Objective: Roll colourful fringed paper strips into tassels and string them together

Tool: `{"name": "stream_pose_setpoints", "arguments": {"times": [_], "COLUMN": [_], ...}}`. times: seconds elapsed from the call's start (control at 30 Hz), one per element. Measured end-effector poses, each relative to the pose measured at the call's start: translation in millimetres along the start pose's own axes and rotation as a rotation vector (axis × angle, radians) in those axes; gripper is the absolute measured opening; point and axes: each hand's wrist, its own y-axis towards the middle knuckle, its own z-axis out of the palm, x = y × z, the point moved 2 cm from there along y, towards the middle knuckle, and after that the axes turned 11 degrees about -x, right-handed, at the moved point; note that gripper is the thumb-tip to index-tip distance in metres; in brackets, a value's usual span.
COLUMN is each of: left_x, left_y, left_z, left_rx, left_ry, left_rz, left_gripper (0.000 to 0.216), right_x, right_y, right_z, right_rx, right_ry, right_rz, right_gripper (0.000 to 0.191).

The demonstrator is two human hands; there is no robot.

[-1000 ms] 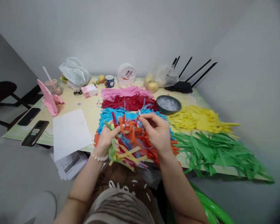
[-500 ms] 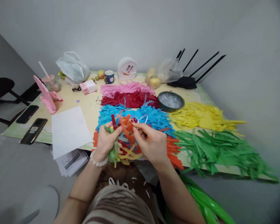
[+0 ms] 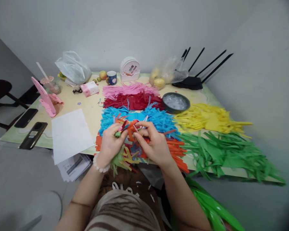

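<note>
My left hand (image 3: 110, 142), a pale bead bracelet at its wrist, is closed on a bunch of multicolored fringed strips (image 3: 119, 158), with green, red and yellow ends poking out. My right hand (image 3: 153, 142) pinches at an orange strip (image 3: 132, 129) in the same bunch; the exact grip is partly hidden by the fingers. A thin white cord (image 3: 145, 118) shows just beyond the right fingers. Beneath and behind the hands lie orange fringed strips (image 3: 177, 150) and blue fringed strips (image 3: 159, 118) on the table (image 3: 86, 104).
Dark red (image 3: 135, 102), pink (image 3: 130, 91), yellow (image 3: 209, 118) and green fringed strips (image 3: 231, 157) lie around. A dark bowl (image 3: 175, 102) stands right of center. At left are a white sheet (image 3: 72, 134), two phones (image 3: 33, 134) and a pink stand (image 3: 45, 98). A mug (image 3: 111, 78) stands behind.
My right fingers have shifted slightly left, closer to my left hand. The orange strip between the hands sits lower and more bunched, and the left fingers have curled in more.
</note>
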Motion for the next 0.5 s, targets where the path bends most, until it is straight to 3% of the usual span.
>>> {"name": "stream_pose_setpoints", "arguments": {"times": [0.13, 0.27, 0.33, 0.43, 0.5], "left_x": [2, 5, 7, 13, 20], "left_y": [-3, -4, -3, -1, 2], "left_z": [1, 3, 6, 11, 14], "left_rx": [0.135, 0.180, 0.182, 0.161, 0.159], "left_ry": [-0.035, -0.062, -0.069, -0.070, -0.061], "left_rz": [-0.008, -0.031, -0.044, -0.102, -0.147], "left_gripper": [0.015, 0.016, 0.017, 0.019, 0.023], "right_x": [-10, -24, -27, -29, -32], "right_y": [6, 11, 14, 21, 32], "right_z": [0, 5, 9, 11, 2], "right_rx": [-0.043, 0.085, 0.086, -0.043, -0.242], "right_ry": [0.077, 0.368, 0.388, 0.391, 0.519], "right_rz": [0.112, 0.377, 0.411, 0.399, 0.367], "right_gripper": [0.028, 0.031, 0.029, 0.025, 0.024]}}
